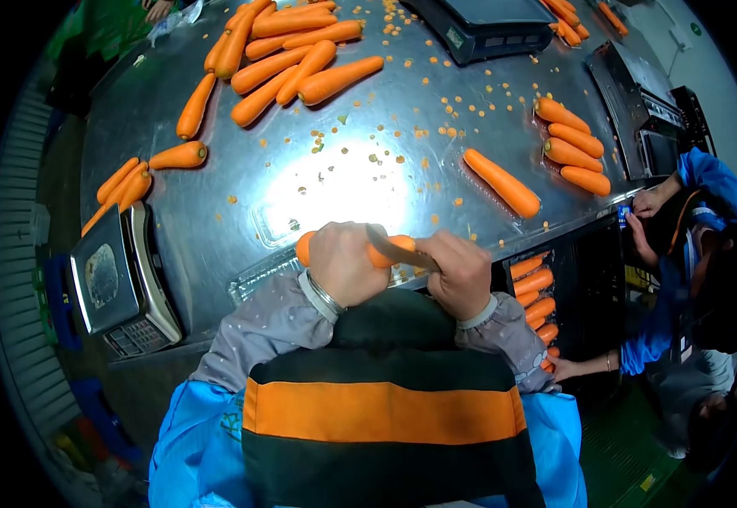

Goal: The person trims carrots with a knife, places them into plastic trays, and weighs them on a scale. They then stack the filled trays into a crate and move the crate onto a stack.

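My left hand (pixel 350 262) is wrapped round a carrot (pixel 304 248), whose two ends stick out on either side of the fist. In my right hand (pixel 461 275) is a knife (pixel 416 257), its blade lying across the carrot's right end. Both hands are close together at the table's near edge. A clear plastic tray (pixel 254 279) sits on the table by my left wrist, partly hidden by the sleeve. Farther right, a single carrot (pixel 502 184) rests in or on clear plastic.
The metal table (pixel 165 262) carries a pile of carrots (pixel 300 51), scattered cut carrot bits, a scale (pixel 123 275) at left and another scale (pixel 495 25) at the back. Several carrots (pixel 576 152) lie at right. Beside me a co-worker (pixel 673 262) reaches to a black crate of carrots (pixel 533 284).
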`<state>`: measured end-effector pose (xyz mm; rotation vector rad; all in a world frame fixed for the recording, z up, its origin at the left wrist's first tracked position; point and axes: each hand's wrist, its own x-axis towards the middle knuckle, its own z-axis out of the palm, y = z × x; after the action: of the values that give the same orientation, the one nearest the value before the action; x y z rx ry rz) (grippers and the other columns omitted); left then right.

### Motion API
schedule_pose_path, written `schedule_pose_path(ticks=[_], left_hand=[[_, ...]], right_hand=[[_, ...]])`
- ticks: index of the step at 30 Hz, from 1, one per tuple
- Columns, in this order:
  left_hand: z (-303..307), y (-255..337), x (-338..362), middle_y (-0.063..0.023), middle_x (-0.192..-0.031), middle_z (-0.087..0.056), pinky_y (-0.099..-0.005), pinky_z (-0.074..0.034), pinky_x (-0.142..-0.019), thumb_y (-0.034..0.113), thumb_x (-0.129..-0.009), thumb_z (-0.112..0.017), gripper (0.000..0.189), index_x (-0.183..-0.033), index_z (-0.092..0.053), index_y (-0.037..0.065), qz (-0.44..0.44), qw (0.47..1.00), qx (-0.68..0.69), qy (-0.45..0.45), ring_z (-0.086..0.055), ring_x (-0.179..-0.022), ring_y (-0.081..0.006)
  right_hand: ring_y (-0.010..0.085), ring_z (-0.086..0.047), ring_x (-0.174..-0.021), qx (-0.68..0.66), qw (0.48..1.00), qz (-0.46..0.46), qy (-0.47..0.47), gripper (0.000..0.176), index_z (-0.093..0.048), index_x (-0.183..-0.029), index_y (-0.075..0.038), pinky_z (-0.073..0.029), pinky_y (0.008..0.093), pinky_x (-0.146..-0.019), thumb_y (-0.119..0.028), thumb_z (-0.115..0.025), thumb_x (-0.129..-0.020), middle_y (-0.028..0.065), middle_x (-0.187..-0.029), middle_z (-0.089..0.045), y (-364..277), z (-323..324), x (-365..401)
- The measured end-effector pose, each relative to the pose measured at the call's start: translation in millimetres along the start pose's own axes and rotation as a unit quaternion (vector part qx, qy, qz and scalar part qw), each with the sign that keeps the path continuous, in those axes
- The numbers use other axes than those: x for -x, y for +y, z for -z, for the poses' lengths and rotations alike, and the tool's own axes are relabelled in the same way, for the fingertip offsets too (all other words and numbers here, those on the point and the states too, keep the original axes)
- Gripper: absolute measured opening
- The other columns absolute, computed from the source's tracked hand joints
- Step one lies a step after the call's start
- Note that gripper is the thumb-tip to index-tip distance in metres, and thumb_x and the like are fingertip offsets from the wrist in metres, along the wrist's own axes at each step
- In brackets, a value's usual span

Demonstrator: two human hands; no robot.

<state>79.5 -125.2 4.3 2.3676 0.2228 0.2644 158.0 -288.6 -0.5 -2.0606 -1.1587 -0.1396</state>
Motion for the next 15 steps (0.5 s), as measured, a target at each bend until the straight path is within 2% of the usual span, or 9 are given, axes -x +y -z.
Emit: schedule_pose_path(ticks=[2,3,6,7,9,11,14,15], left_hand=[[-1.2,-0.9,3.0,-0.0128,-0.061,-0.061,-0.0373,-0.047,-0.053,0.010,-0.061,-0.065,0.006,-0.067,-0.065,0.007,-0.002,1.000,0.022,0.014,-0.058,-0.056,-0.0328],[4.8,-1.9,2.2,-0.0135,-0.061,-0.061,-0.0372,-0.047,-0.054,0.009,-0.060,-0.065,0.008,-0.068,-0.066,0.007,-0.013,0.999,0.025,-0.020,-0.058,-0.055,-0.0326],[2.2,-8.1,2.5,-0.0142,-0.061,-0.061,-0.0382,-0.047,-0.054,0.009,-0.059,-0.065,0.009,-0.067,-0.065,0.006,-0.009,1.000,0.006,-0.024,-0.059,-0.057,-0.0321],[-1.3,-12.4,1.5,-0.0144,-0.062,-0.061,-0.0390,-0.047,-0.057,0.008,-0.057,-0.065,0.012,-0.069,-0.065,0.006,-0.031,0.999,-0.003,-0.016,-0.059,-0.058,-0.0316],[-3.6,-8.0,-3.0,-0.0139,-0.062,-0.061,-0.0393,-0.047,-0.059,0.008,-0.056,-0.065,0.014,-0.070,-0.066,0.006,-0.037,0.998,-0.028,-0.035,-0.059,-0.059,-0.0315],[-9.6,-2.6,-12.8,-0.0120,-0.063,-0.061,-0.0393,-0.045,-0.064,0.008,-0.055,-0.063,0.016,-0.071,-0.065,0.006,-0.039,0.995,-0.065,-0.065,-0.058,-0.061,-0.0305],[-25.6,8.5,-33.1,-0.0105,-0.063,-0.060,-0.0387,-0.043,-0.065,0.009,-0.056,-0.062,0.013,-0.069,-0.063,0.007,-0.122,0.982,-0.103,-0.104,-0.058,-0.064,-0.0296],[-35.2,12.1,-40.3,-0.0083,-0.067,-0.060,-0.0382,-0.041,-0.066,0.010,-0.056,-0.061,0.018,-0.074,-0.062,0.007,-0.137,0.980,-0.098,-0.104,-0.057,-0.069,-0.0279]], right_hand=[[0.0281,-0.059,-0.063,0.046,0.996,-0.071,-0.018,0.022,-0.062,-0.083,-0.006,-0.047,0.0353,-0.055,0.009,-0.053,-0.069,0.0089,-0.066,-0.055,16.6,-8.4,7.8],[0.0288,-0.060,-0.064,0.070,0.992,-0.105,-0.027,0.022,-0.063,-0.084,-0.006,-0.047,0.0358,-0.056,0.008,-0.053,-0.071,0.0092,-0.067,-0.056,27.9,-12.6,15.0],[0.0300,-0.060,-0.066,0.012,0.972,-0.223,-0.073,0.022,-0.065,-0.088,-0.004,-0.048,0.0349,-0.060,0.007,-0.052,-0.073,0.0104,-0.070,-0.059,59.6,-12.8,43.0],[0.0228,-0.062,-0.066,-0.059,0.966,-0.240,-0.072,0.020,-0.066,-0.093,-0.003,-0.048,0.0305,-0.060,0.003,-0.055,-0.078,0.0091,-0.075,-0.065,64.6,-13.1,49.4],[0.0167,-0.062,-0.066,-0.166,0.944,-0.283,-0.033,0.018,-0.066,-0.097,-0.003,-0.047,0.0284,-0.060,-0.001,-0.057,-0.081,0.0081,-0.078,-0.067,57.7,-11.8,52.8],[0.0081,-0.058,-0.067,-0.279,0.919,-0.278,0.009,0.022,-0.064,-0.105,-0.002,-0.044,0.0247,-0.059,-0.008,-0.062,-0.084,0.0066,-0.084,-0.067,50.1,-3.5,44.3],[0.0074,-0.056,-0.066,-0.214,0.936,-0.279,0.029,0.026,-0.063,-0.107,-0.002,-0.043,0.0233,-0.058,-0.008,-0.064,-0.082,0.0059,-0.090,-0.066,55.6,22.7,37.3],[0.0071,-0.054,-0.067,-0.156,0.946,-0.278,0.064,0.027,-0.063,-0.106,-0.003,-0.042,0.0223,-0.058,-0.008,-0.067,-0.079,0.0046,-0.094,-0.065,65.2,33.4,34.2]])
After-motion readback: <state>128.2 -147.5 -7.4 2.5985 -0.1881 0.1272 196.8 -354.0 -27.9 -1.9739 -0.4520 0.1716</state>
